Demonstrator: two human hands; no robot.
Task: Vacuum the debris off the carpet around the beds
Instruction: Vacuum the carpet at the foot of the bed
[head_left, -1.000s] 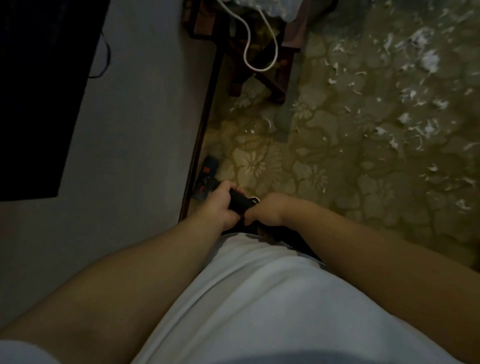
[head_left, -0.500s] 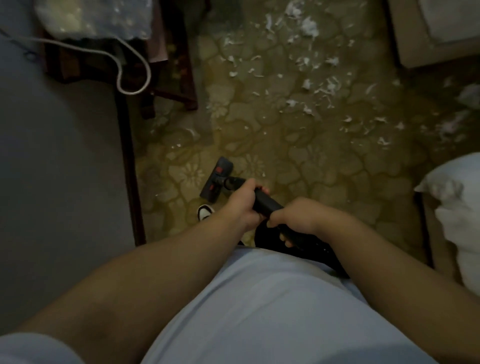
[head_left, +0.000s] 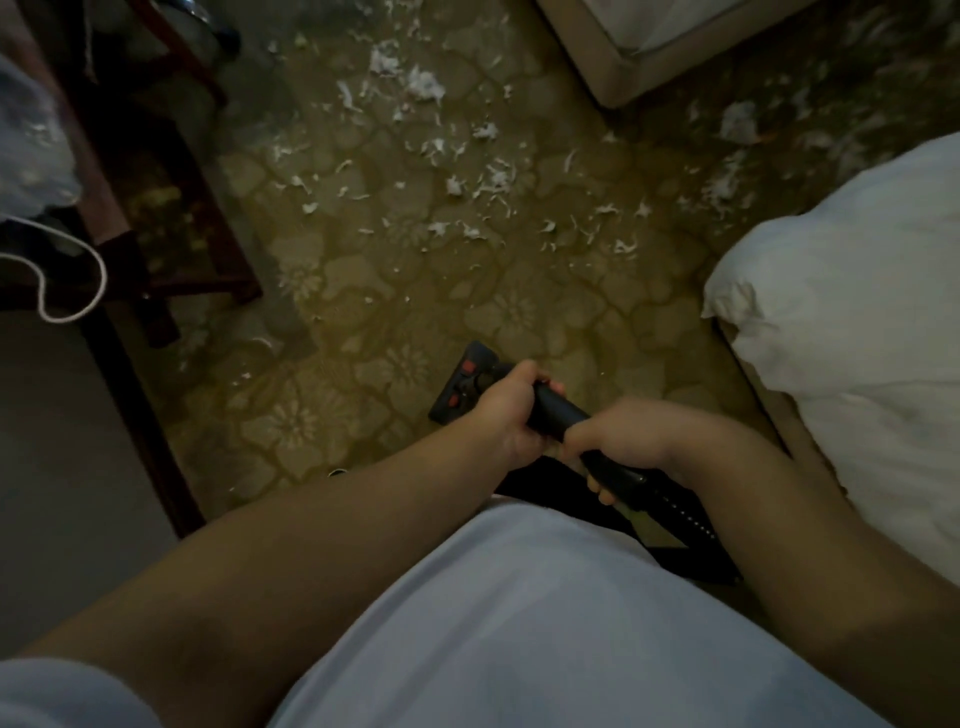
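The left hand (head_left: 511, 410) grips the wand (head_left: 557, 413) nearer the head (head_left: 462, 382); the right hand (head_left: 621, 441) curls round it behind, likely a 2-handed hold for steering. The head rests on carpet (head_left: 519, 312), well short of the debris (head_left: 467, 176) scattered ahead, beside the bed (head_left: 857, 338).

The vacuum head (head_left: 464, 383) now sits farther out on the carpet (head_left: 545, 291), away from the wall (head_left: 47, 493) and nearer the white bedding (head_left: 841, 332), while the left hand (head_left: 506, 410) and right hand (head_left: 618, 441) hold the black tube (head_left: 558, 411) farther apart, with a bare stretch showing between them.
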